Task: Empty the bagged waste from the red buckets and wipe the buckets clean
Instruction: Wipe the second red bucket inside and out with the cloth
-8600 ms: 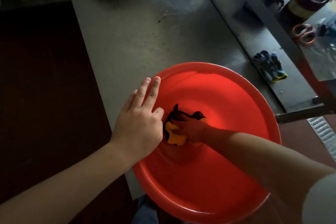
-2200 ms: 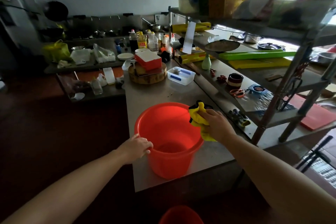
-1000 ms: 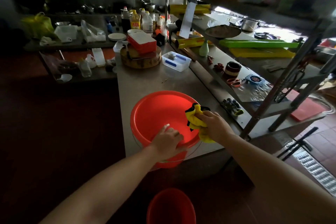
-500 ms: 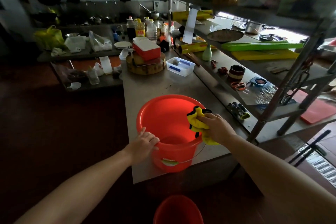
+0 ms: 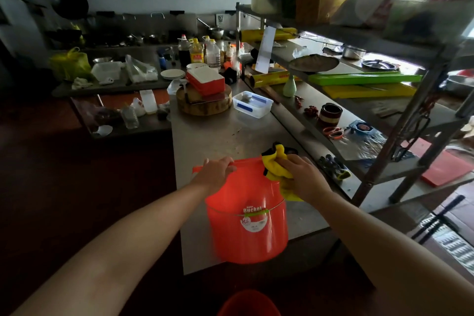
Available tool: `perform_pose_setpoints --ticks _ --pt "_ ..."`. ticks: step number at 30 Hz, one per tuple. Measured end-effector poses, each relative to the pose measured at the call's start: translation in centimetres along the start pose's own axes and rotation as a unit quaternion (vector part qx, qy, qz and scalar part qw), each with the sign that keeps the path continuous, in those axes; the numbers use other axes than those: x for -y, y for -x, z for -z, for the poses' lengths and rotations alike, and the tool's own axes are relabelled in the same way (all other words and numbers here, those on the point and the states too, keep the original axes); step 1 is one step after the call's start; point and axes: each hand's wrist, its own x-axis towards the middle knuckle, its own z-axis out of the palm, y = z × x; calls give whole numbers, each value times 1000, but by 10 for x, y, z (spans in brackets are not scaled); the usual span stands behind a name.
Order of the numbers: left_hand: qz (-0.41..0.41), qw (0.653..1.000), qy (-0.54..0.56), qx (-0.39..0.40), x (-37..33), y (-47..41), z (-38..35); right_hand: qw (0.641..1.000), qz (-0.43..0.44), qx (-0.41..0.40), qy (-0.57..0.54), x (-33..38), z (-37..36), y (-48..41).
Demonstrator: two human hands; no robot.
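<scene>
Nearest, at 6 o'clock, the rim of a 2nd red bucket (image 5: 247, 303) was glimpsed; beyond it, the red bucket (image 5: 247, 228) was held at the near edge of the steel counter (image 5: 218, 136), base blurred, prob. lifted, its rim gripped at 10 o'clock by the left hand (image 5: 215, 172), fingers curled over, & a yellow cloth (image 5: 275, 162) pinched against it at 2 o'clock by the right hand (image 5: 304, 177). The wipe would best be done w/ the rim steadied & the cloth drawn round the lip, then down the wall. Glossy smooth plastic, a round label & a thin wire bail were noted on the bucket; the cloth looked soft, crumpled.
</scene>
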Motion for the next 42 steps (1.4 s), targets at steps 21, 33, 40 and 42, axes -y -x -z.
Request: perform_pose_setpoints --ticks 21,33,40,42 --pt "35 998 -15 50 43 -8 -56 998 14 63 8 40 -69 33" --pt "-159 949 -254 94 81 29 -73 998 7 61 9 49 -78 44" --pt "-139 969 -170 113 68 19 -51 999 42 16 6 40 -67 56" --pt "-140 979 -111 101 65 12 -43 998 47 21 39 38 -64 59"
